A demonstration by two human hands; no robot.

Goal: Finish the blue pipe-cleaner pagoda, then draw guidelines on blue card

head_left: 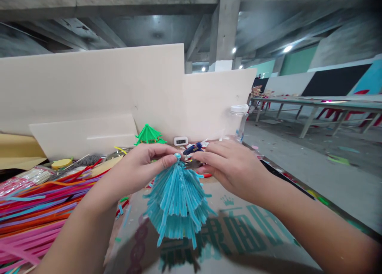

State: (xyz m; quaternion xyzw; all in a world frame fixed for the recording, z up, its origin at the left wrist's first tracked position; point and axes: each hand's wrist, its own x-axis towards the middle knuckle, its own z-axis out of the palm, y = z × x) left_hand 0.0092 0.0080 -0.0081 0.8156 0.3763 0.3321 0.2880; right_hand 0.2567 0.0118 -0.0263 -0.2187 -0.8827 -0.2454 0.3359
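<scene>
A tiered, tree-shaped piece made of light blue pipe cleaners (180, 202) hangs upright in the middle of the head view, its strands fanning downward. My left hand (151, 162) is closed at its top, thumb and fingers pinching the small knob there. On the other side, my right hand (229, 162) is closed around a small grey metal tool (193, 164) with its tip at the tree's upper right. Fingers hide most of that tool, so its kind does not show clearly. Just behind the hands lies a dark blue glue gun (192, 148).
Loose colourful pipe cleaners (36, 214) cover the left side. A printed cardboard sheet (238, 230) lies below the piece. Farther back are a green pipe-cleaner tree (148, 134), a small digital clock (180, 141), a clear jar (238, 122) and upright white boards (98, 87).
</scene>
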